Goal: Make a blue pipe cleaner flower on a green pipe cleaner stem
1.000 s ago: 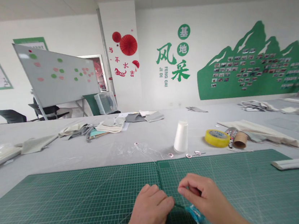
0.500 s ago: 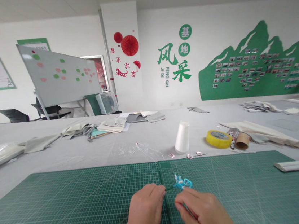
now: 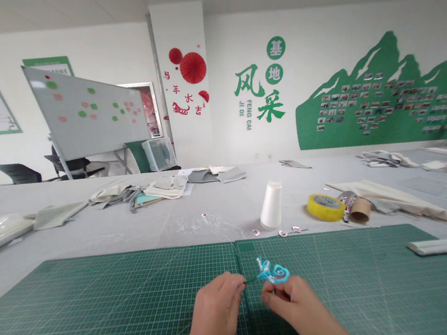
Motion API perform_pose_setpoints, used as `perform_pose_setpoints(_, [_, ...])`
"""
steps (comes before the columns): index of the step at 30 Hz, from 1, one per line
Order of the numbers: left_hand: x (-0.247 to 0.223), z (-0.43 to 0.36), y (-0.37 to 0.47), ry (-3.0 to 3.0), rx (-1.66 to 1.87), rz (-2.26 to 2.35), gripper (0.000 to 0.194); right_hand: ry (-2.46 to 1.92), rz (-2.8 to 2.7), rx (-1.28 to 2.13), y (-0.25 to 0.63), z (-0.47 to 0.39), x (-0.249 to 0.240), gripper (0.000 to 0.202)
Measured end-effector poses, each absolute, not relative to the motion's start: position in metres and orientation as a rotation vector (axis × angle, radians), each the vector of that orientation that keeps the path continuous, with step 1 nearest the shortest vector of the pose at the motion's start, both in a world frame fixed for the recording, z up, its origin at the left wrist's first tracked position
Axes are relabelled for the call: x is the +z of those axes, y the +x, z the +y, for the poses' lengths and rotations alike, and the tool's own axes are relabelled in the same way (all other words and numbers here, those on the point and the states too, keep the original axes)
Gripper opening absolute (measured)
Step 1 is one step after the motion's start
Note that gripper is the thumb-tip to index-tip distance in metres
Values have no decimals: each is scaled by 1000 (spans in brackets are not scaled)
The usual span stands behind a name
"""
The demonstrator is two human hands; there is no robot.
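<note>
With the turquoise ornament (image 3: 266, 273) as my clock centre, I see the left green mat (image 3: 114, 306) out toward nine. At eight is the left hand (image 3: 219, 310), fingers curled, thumb and fingertips pinched on a thin dark-green stem (image 3: 252, 280) that joins the ornament from nine. The ornament itself is held over the right green mat (image 3: 364, 286), just past the seam — bright turquoise strands, clear shiny beads along a short prong pointing to ten, and a rounded, curled loop (image 3: 286, 275) toward three. Up at twelve I have a white spool (image 3: 271, 205). The right hand (image 3: 299, 302) is at five, thumb and forefinger nearly together just below the loop — I can't tell from here whether they grip it. A yellow tape roll (image 3: 326, 213) lies at two.
</note>
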State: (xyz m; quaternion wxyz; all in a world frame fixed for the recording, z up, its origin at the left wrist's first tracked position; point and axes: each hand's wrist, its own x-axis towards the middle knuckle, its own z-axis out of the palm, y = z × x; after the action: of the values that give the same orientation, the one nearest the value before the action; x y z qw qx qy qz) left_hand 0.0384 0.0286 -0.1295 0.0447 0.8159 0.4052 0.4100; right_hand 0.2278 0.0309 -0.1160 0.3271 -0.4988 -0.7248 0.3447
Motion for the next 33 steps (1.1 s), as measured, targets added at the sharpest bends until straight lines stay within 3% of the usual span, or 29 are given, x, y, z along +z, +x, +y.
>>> perform_pose_setpoints(5, [-128,27,37,2573,1233,1136,25,-1203,-1788,1053,237,40,-119,31])
perform_pose_setpoints(15, [-124,24,39,2852,1070,916,29,-1198,-1658,1267,245,50,-119,26])
perform_pose_setpoints(25, [-122,24,43,3040,1029,858,32,-1191,-1835,1052,247,44,-102,21])
perform_pose_setpoints(33, [-125,24,43,3011,994,954,31,-1243,-2058,622,242,21,-81,19])
